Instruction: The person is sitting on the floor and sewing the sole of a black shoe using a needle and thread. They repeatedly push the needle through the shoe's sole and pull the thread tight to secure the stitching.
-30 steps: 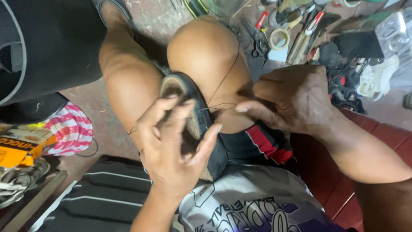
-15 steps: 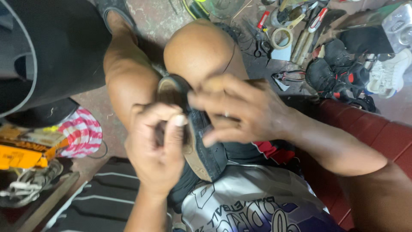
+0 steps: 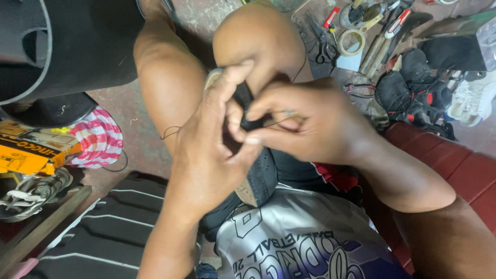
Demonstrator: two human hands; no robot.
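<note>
A black shoe (image 3: 258,178) with a tan sole edge stands wedged between my knees, toe up. My left hand (image 3: 212,155) wraps around its upper part, fingers spread along the side. My right hand (image 3: 305,121) comes in from the right and pinches at the shoe's upper edge against my left thumb. A thin black thread (image 3: 173,132) trails from the shoe across my left thigh. Whether a needle is in my right fingers I cannot tell. Most of the shoe is hidden behind both hands.
On the floor at top right lie scissors (image 3: 320,44), a tape roll (image 3: 351,42), a red-handled tool (image 3: 330,18) and dark shoes (image 3: 408,90). A white sneaker (image 3: 473,101) sits far right. At left are a yellow box (image 3: 31,152), a striped cloth (image 3: 98,139) and a large black tyre-like object (image 3: 67,46).
My right hand has moved left from beside the shoe onto its upper edge, meeting my left hand. My left hand has slid higher up the shoe. The view has come closer.
</note>
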